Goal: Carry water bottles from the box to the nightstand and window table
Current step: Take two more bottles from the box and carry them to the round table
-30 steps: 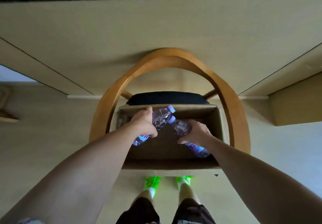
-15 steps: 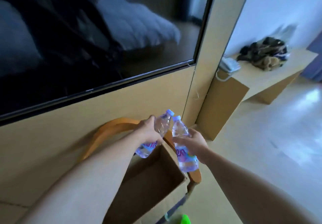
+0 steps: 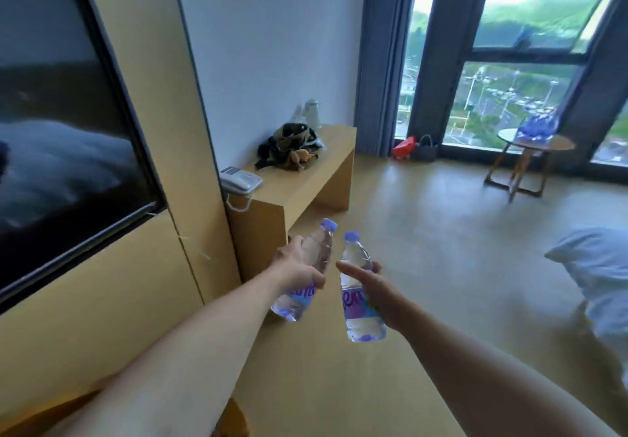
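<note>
**Both bottles in hand, window table far ahead-right**

Left bottle (image 3: 307, 278): your left hand (image 3: 295, 268) is wrapped round its middle, fingers curled on the label. Long axis tilted, cap leaning up and right toward the other bottle, base down-left.

Right bottle (image 3: 358, 292): your right hand (image 3: 377, 292) grips it at mid-body, fingers curled behind it, thumb across the front. Axis near upright, cap on top. The two caps sit close together, not touching; the bodies are apart.

Landmark is the window table (image 3: 543, 146), the round one by the glass. From the bottles it lies well apart, ahead and to the right across bare floor. Something blue (image 3: 538, 127) already sits on its top; too blurred to say what. Your right hand is the nearer one to it, so I'd expect that bottle to land first, already oriented to stand.

Between you and that table, on the left: the desk (image 3: 302, 178) along the wall, with a phone (image 3: 239, 180) and a dark bundle (image 3: 289, 148). Nightstand not in view.

Judgement: carry step, placement not yet begun.
</note>
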Action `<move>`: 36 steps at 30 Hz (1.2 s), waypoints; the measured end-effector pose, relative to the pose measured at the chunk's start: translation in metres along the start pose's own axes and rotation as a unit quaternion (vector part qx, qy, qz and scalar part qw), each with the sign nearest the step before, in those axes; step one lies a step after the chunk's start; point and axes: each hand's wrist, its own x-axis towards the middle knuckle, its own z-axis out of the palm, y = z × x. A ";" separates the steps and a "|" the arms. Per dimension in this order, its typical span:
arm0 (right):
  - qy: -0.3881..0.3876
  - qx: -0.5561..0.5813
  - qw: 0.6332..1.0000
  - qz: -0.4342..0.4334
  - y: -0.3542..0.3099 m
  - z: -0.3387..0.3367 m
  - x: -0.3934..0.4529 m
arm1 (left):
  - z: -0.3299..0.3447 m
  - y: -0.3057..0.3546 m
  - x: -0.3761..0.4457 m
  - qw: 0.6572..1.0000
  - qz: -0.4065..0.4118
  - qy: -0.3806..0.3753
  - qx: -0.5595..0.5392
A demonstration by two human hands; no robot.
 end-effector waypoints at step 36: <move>0.267 0.221 0.938 0.005 -0.128 -0.499 0.317 | 0.342 0.441 0.422 0.924 0.075 -0.314 -0.203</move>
